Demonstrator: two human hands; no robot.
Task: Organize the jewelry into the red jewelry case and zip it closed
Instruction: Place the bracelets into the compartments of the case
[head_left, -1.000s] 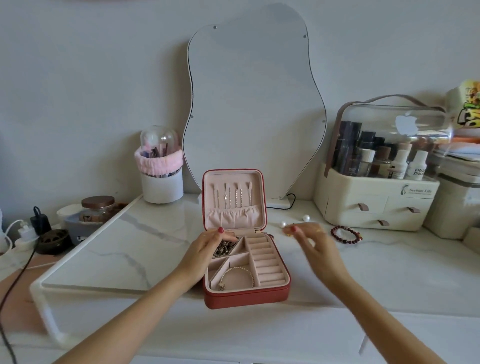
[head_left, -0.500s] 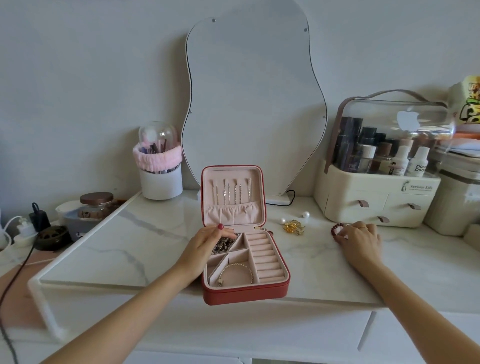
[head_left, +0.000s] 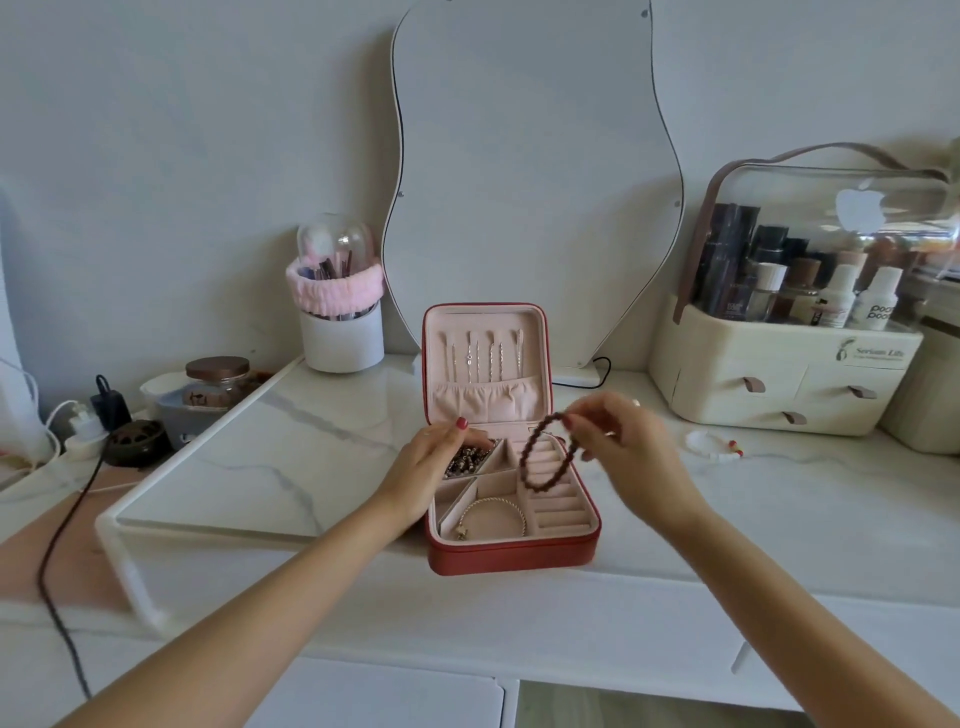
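The right hand (head_left: 631, 447) pinched a dark red beaded bracelet (head_left: 548, 453) between thumb and fingertips, so that the loop hung over the open red jewelry case (head_left: 511, 553), above its ridged ring-roll section. The left hand (head_left: 428, 470) rested on the case's left rim, fingers lying loosely over the upper-left compartment, where a cluster of dark beaded jewelry (head_left: 466, 460) already sat; it gripped nothing that could be made out, and seemed simply to steady the case on the white marble-patterned tabletop (head_left: 270, 457). A thin twisted gold bangle (head_left: 493, 512) lay in the lower-left compartment, and the small triangular compartment between the two looked empty. To seat the bracelet well, the sensible course was probably to lower it until the bottom beads touched the lining, then let the loop coil down onto itself rather than drop it, keeping it clear of the bangle so the two would not tangle. The left hand likely needed to shift aside if the upper compartment was the target. A white beaded bracelet with red accents (head_left: 711, 448) waited on the table to the right, near the cream cosmetics organiser (head_left: 779, 384), so the zip could not yet be closed.
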